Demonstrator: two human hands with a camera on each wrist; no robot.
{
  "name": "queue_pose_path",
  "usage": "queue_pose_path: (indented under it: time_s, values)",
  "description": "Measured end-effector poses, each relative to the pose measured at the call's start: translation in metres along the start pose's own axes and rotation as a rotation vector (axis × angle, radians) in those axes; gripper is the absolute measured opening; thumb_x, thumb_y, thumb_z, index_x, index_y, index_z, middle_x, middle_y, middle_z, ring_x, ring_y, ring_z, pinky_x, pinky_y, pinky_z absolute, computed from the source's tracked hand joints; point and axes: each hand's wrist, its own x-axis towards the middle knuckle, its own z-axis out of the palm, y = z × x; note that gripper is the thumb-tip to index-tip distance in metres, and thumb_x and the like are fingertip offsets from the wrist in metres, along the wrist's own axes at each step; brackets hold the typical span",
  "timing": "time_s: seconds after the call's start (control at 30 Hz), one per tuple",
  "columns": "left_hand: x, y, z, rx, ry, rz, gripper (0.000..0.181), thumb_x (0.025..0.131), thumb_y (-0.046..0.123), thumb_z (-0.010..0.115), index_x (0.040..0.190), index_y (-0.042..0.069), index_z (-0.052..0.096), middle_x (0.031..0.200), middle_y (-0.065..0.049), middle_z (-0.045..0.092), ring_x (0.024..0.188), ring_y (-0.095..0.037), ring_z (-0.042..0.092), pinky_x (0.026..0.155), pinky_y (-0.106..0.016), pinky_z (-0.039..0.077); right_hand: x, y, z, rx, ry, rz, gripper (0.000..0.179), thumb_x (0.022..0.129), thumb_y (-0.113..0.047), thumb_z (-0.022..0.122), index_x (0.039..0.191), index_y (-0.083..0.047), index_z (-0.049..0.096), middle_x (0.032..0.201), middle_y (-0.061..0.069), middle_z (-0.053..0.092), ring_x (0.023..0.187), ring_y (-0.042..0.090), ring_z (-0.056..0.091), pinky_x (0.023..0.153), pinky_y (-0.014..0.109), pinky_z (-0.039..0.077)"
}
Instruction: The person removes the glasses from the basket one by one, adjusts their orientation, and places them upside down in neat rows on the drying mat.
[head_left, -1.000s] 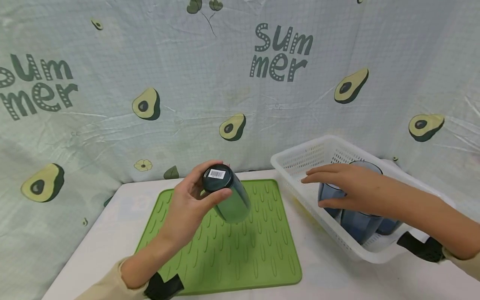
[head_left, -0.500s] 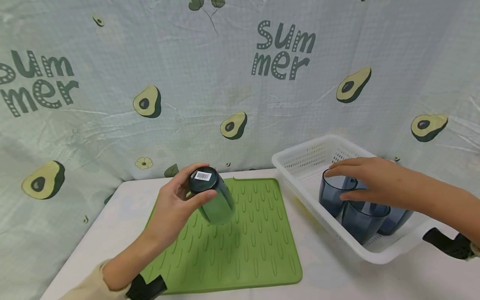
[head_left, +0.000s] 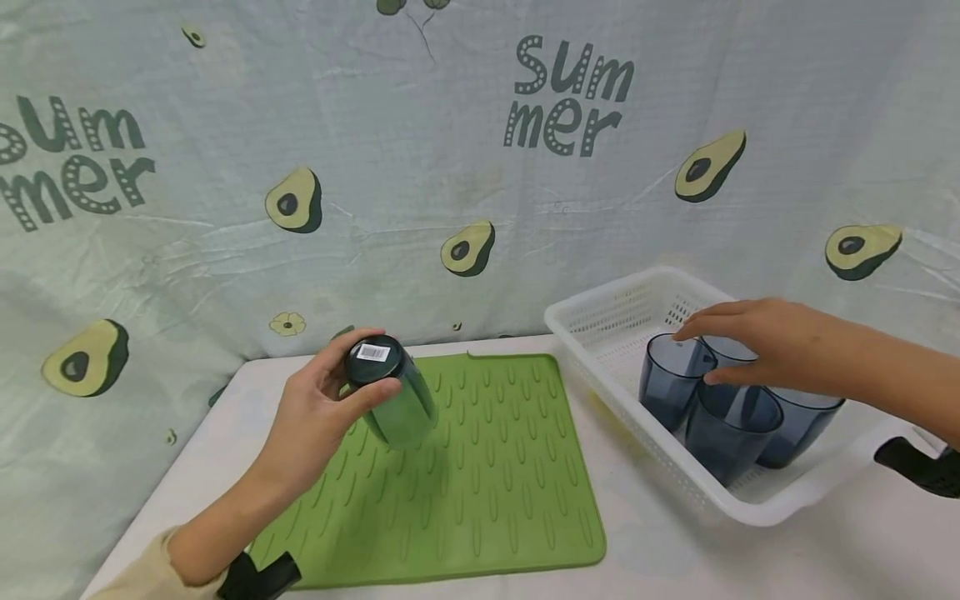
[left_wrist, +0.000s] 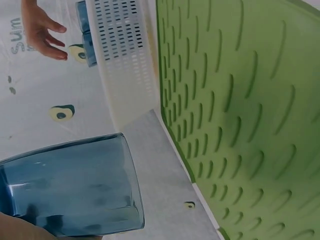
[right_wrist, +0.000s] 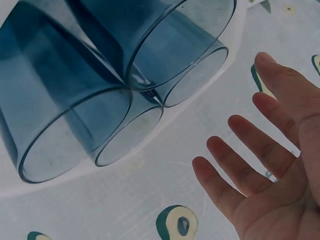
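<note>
My left hand (head_left: 315, 408) grips a blue-tinted drinking glass (head_left: 401, 404) near its base. The glass is tilted and upside down, its dark base with a white barcode label facing up, above a green drying mat (head_left: 465, 517). In the left wrist view the glass (left_wrist: 75, 185) shows its rim apart from the mat. Over at the right, my right hand (head_left: 787, 346) hovers above several blue glasses (head_left: 731, 437) that stand rim up in a white basket (head_left: 720, 492). Its fingers (right_wrist: 225, 180) are spread and hold nothing in the right wrist view, apart from the rims.
The mat lies on a white table (head_left: 645, 558), left of the basket. Behind them hangs a pale curtain (head_left: 375, 208) printed with avocados and lettering. The basket's perforated wall (left_wrist: 120, 30) rises beside the mat.
My left hand has moved left over the mat with the glass. My right hand has shifted right and slightly up above the glasses in the basket, uncovering more of them.
</note>
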Motion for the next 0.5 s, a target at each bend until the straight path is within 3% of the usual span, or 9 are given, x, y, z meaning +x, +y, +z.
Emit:
queue_pose_path:
  time_s: [0.3, 0.5]
  values:
    - [-0.001, -0.005, -0.012, 0.092, -0.008, 0.021, 0.054, 0.095, 0.011, 0.074, 0.145, 0.014, 0.054, 0.132, -0.012, 0.061, 0.116, -0.004, 0.062, 0.093, -0.016, 0.052, 0.0, 0.01, -0.002, -0.009, -0.025, 0.039, 0.046, 0.084, -0.028, 0.085, 0.125, -0.015, 0.07, 0.124, 0.008, 0.07, 0.105, 0.031, 0.071, 0.083, 0.049, 0.06]
    - [-0.002, -0.011, -0.02, 0.155, -0.014, -0.047, 0.057, 0.096, 0.019, 0.074, 0.148, 0.016, 0.052, 0.137, -0.011, 0.061, 0.118, 0.002, 0.059, 0.089, -0.014, 0.053, 0.003, 0.021, -0.003, -0.002, -0.06, 0.067, 0.046, 0.083, -0.028, 0.085, 0.125, -0.015, 0.07, 0.123, 0.009, 0.07, 0.104, 0.031, 0.07, 0.082, 0.05, 0.06]
